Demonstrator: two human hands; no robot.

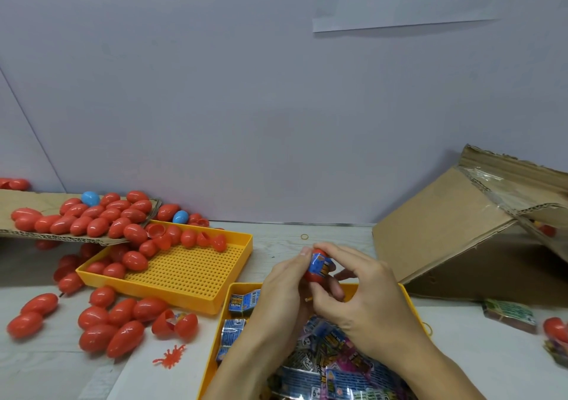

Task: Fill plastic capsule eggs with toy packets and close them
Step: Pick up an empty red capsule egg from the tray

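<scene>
My left hand and my right hand together hold a red capsule egg above the near yellow tray. A blue toy packet sticks out between the egg's two halves, which stand apart. My right fingers press on the top half; my left fingers cup the egg from the left. Below my hands the tray holds several blue and pink toy packets. An open red egg lies on the table to the left.
A second yellow perforated tray at centre left holds red eggs. A cardboard sheet behind it carries many red eggs and a blue one. More closed eggs lie loose. A tilted cardboard box stands right.
</scene>
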